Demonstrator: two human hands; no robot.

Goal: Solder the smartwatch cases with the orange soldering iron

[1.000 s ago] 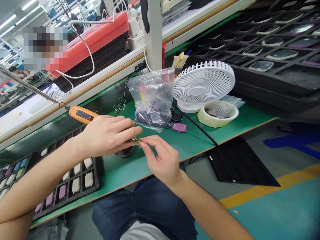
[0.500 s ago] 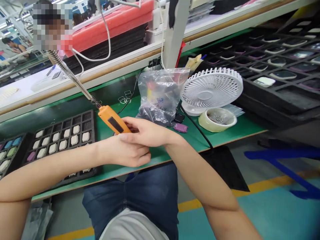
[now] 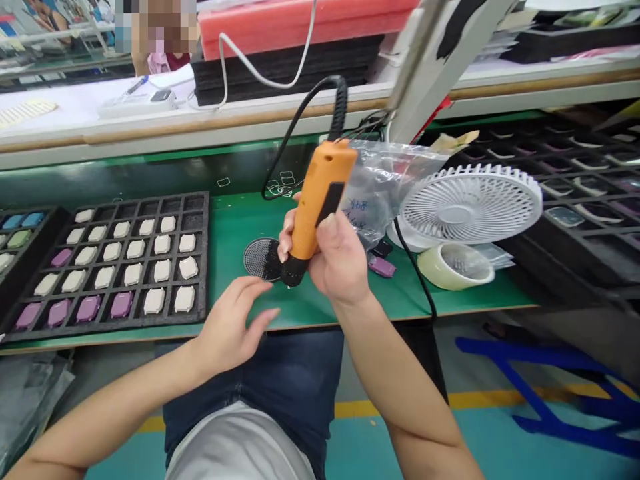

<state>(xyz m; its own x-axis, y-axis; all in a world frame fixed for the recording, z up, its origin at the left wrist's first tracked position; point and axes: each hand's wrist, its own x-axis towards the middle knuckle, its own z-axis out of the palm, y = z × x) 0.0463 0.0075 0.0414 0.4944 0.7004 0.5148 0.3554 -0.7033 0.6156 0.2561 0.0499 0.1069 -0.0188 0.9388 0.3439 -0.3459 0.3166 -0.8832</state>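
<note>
My right hand [image 3: 345, 263] is wrapped round an orange electric screwdriver [image 3: 316, 190], held above the bench. Its black nose points down and its corded end points up. My left hand [image 3: 230, 327] is empty, thumb and fingers apart, just left of the screwdriver's nose. Behind the hands, a round mesh disc [image 3: 259, 257] lies on the green bench top [image 3: 227, 257], partly hidden by the screwdriver and my right fingers. Left of my left hand is a black compartment tray [image 3: 199, 221] with small white and purple cases in its cells.
A second tray [image 3: 55, 223] stands at the far left. On the right are a clear plastic bag [image 3: 375, 193], a white fan [image 3: 470, 207], a tape roll [image 3: 435, 267], a purple case [image 3: 383, 266] and a black cable [image 3: 417, 267]. Stacked trays [image 3: 575, 260] fill the far right.
My hands were together at the screwdriver; now the left has drawn away and opened. The screwdriver has swung from tilted left to nose-down in my right hand. The view has shifted too.
</note>
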